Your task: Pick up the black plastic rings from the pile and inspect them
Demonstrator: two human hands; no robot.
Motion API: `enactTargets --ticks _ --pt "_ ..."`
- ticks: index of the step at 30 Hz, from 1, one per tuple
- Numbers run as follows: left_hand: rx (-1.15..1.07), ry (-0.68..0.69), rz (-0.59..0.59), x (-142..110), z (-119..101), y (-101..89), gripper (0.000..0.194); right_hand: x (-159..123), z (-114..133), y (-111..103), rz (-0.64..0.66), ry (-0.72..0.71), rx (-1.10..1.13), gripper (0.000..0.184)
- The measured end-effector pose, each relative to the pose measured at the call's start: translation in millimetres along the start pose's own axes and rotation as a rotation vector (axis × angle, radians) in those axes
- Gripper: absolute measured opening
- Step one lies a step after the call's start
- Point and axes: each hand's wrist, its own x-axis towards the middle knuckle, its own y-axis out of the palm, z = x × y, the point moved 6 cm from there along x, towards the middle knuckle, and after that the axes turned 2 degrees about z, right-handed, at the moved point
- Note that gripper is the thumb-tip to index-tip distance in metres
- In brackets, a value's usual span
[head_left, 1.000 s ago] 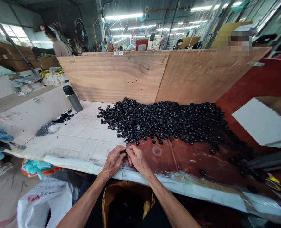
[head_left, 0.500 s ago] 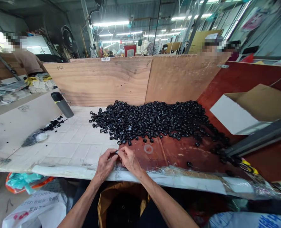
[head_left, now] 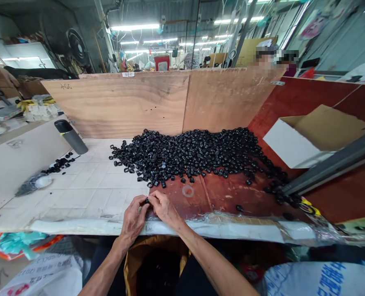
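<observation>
My left hand (head_left: 134, 218) and my right hand (head_left: 164, 209) meet at the near edge of the work surface. Their fingertips pinch a small black ring (head_left: 146, 200), which is mostly hidden by my fingers. Just beyond them lies a large spread of glossy black rings (head_left: 195, 154) on a tiled white board (head_left: 90, 197) and a reddish-brown board (head_left: 219, 197). A pale translucent ring (head_left: 188, 190) lies on the brown board, near my right hand.
A plywood wall (head_left: 114, 105) backs the pile. To the left stand a grey flask (head_left: 70, 137), a small heap of black parts (head_left: 57, 165) and a grey bag (head_left: 31, 185). An open cardboard box (head_left: 312, 135) sits right. A yellow bag (head_left: 156, 263) sits below the edge.
The whole view has swung and levelled slightly as my head turned. My hands stay together, still pinching the small black ring. The pile has not visibly changed.
</observation>
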Motion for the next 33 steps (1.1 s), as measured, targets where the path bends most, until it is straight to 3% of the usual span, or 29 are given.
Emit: enactTargets --ticks 5,7,10,12,15,19,22,25,28,30,31,33 --pt "-0.007 -0.013 -0.033 1 -5 0.8 0.022 4 6 2 -0.018 -0.060 -0.145 0.039" --pt "-0.138 -0.148 -0.028 2 -1 3.0 0.024 3 7 1 -0.032 -0.049 -0.115 0.038" --pt "-0.463 -0.413 -0.010 -1 6 7.7 0.034 -2 10 0 -0.018 -0.040 0.052 0.020" --pt "-0.582 -0.473 0.002 -2 6 4.6 0.040 -6 12 1 0.032 -0.049 0.154 0.014" --pt "-0.503 -0.419 0.043 -7 -2 -12.0 0.038 -13 15 6 0.126 -0.040 0.198 0.010" --pt "-0.310 -0.329 0.186 -29 -12 -25.3 0.026 -32 17 18 0.289 0.045 0.227 0.007" --pt "-0.149 -0.167 0.218 -49 -21 -26.3 0.021 -49 18 21 0.292 0.095 0.191 0.003" --pt "-0.045 0.000 0.211 -57 -35 -29.6 0.028 -60 21 14 0.288 0.098 0.117 0.003" --pt "-0.056 0.012 0.445 -46 -47 -25.9 0.021 -57 21 -3 0.329 0.091 -0.041 0.007" --pt "-0.054 -0.074 0.568 -27 -44 -20.4 0.012 -44 21 -27 0.185 0.035 -0.242 0.005" --pt "-0.030 -0.136 0.519 -13 -38 -19.4 0.013 -36 21 -39 0.095 -0.013 -0.350 0.009" --pt "0.069 -0.233 0.282 18 -22 -17.3 0.018 -18 19 -51 0.022 -0.100 -0.521 0.024"
